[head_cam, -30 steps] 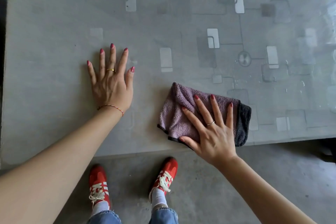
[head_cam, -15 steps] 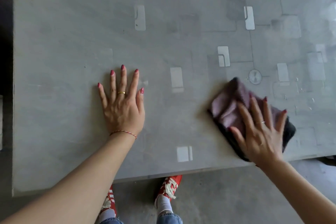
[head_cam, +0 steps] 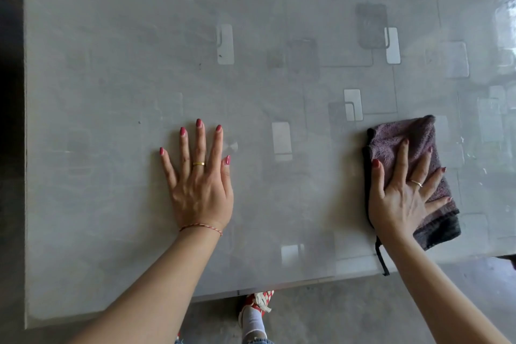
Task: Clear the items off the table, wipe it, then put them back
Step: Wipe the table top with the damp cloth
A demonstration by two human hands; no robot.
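A grey table [head_cam: 111, 92] with a glossy patterned cover fills the view. My left hand [head_cam: 199, 187] lies flat on it with fingers spread, holding nothing. To the right, a folded purple cloth with a dark edge [head_cam: 418, 137] lies near the table's front edge. My right hand [head_cam: 405, 195] presses down on the cloth with straight, spread fingers. A thin dark loop of the cloth hangs over the front edge.
The table's front edge runs along the bottom, with a grey floor [head_cam: 363, 313] below it and my red and white shoe [head_cam: 259, 299] just under the edge. A dark gap [head_cam: 11, 92] borders the table's left side. Small water drops glint at the right.
My right hand has slid the cloth from the table's middle to the right along the front edge. My left hand has stayed flat in place. The camera has tilted further over the table.
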